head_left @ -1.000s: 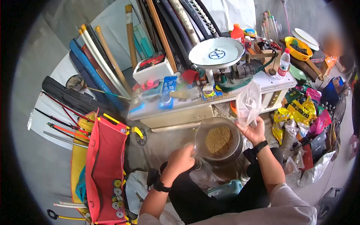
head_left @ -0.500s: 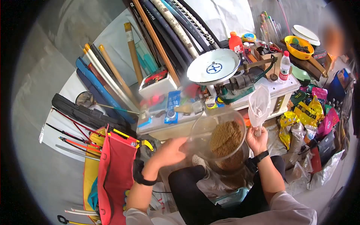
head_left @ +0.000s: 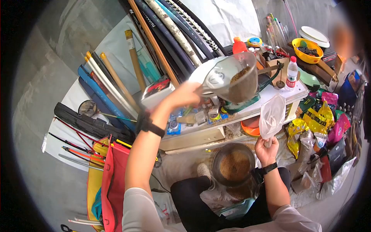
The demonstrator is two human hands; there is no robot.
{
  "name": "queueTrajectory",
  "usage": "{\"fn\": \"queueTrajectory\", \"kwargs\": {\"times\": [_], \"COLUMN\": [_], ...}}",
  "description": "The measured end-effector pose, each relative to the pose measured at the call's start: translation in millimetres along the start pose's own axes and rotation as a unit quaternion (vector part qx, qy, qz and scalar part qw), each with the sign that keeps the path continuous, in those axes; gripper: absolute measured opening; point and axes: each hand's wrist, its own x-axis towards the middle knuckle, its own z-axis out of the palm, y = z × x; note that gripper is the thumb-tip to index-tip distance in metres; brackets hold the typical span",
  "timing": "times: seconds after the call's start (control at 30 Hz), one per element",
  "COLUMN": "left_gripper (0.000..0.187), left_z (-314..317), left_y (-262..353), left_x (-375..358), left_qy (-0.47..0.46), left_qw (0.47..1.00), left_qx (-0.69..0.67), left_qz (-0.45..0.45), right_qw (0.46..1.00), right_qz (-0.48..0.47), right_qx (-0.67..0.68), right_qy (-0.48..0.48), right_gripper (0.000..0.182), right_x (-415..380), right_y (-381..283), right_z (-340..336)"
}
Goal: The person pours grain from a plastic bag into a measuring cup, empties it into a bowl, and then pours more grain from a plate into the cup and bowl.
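Note:
My left hand (head_left: 188,95) grips the handle of a clear plastic jug (head_left: 235,77) holding brown granules, raised and tilted above the white scale pan (head_left: 206,69) on the low table. My right hand (head_left: 267,149) holds an empty clear plastic bag (head_left: 273,115) upright by its lower end, to the right of the table's edge. Below, between my knees, stands a round container (head_left: 234,165) filled with the same brown granules. Both wrists wear black bands.
Rolled rods and poles (head_left: 127,73) lean behind the cluttered white table (head_left: 239,112). A red and yellow organiser (head_left: 112,181) lies at left. Coloured packets (head_left: 320,120) are piled at right, beside a water bottle (head_left: 292,71) and a yellow bowl (head_left: 307,49). Another person is blurred at top right.
My left hand lifted the jug of granules from over the round container up to the scale pan. The right hand stayed low, holding the bag.

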Motion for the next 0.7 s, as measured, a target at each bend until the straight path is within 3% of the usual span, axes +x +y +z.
{"fn": "queueTrajectory", "kwargs": {"times": [0.23, 0.6, 0.7], "left_gripper": [0.013, 0.014, 0.015], "left_z": [-7.6, -13.1, -15.0], "left_y": [-12.1, -22.2, -20.1], "left_x": [34.3, 49.4, 49.5], "left_qy": [-0.036, -0.092, -0.107], "left_qw": [0.985, 0.958, 0.946], "left_qx": [-0.163, -0.266, -0.300], "left_qz": [-0.040, -0.058, -0.056], "right_qw": [1.000, 1.000, 0.999], "right_qz": [-0.004, -0.001, -0.002], "right_qx": [-0.022, -0.016, -0.044], "right_qy": [-0.018, 0.025, -0.009], "right_gripper": [0.033, 0.025, 0.027], "right_x": [-1.3, 6.6, 12.2], "right_y": [1.1, 10.1, 9.5], "right_z": [5.9, 10.9, -1.9]}}
